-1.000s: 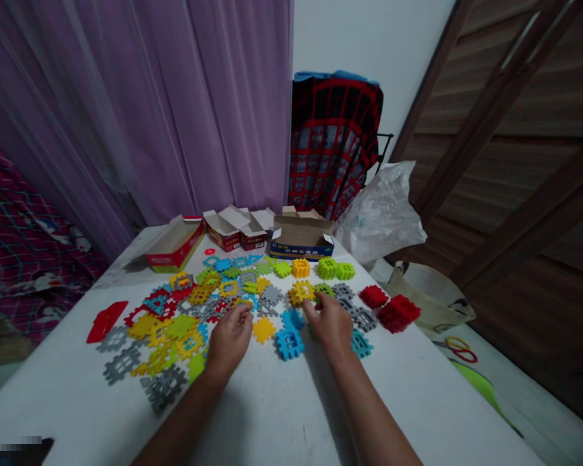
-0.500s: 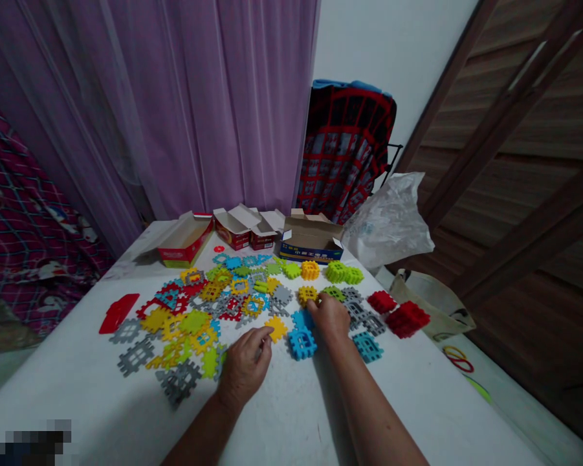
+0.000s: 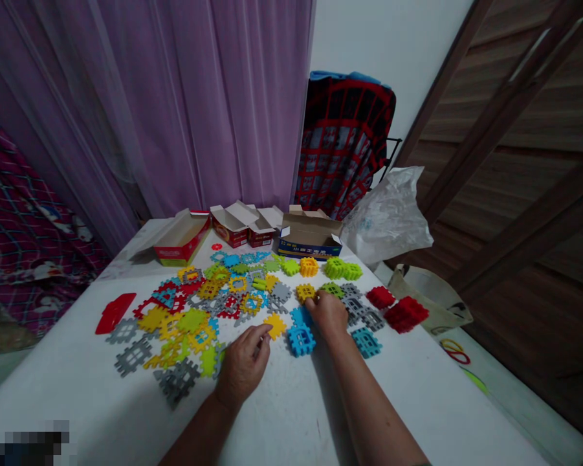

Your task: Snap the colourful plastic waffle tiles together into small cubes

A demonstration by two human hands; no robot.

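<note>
My left hand point(image 3: 245, 362) rests on the table with fingers loosely bent and the thumb apart. Its fingertips lie at the left edge of a flat yellow interlocking tile point(image 3: 275, 326). Further right, my right hand point(image 3: 330, 312) has its fingers closed at the near edge of a small stack of yellow interlocking tiles point(image 3: 305, 292); the fingertips are partly hidden. Just below it stand blue stacked tiles point(image 3: 301, 340). Grey tiles point(image 3: 353, 308) and green tiles point(image 3: 332, 288) lie right of and behind this hand.
A mixed spread of tiles point(image 3: 191, 320) covers the table's left half. Red stacks point(image 3: 406, 314), a teal stack point(image 3: 366, 342), green stacks point(image 3: 342, 268) and an orange-yellow stack point(image 3: 308, 266) stand to the right and behind. Open cardboard boxes point(image 3: 310, 248) line the back; a plastic bag point(image 3: 388, 217) is beside them.
The view has shifted slightly. Both hands stay in nearly the same places, and the tiles around them show no clear movement.
</note>
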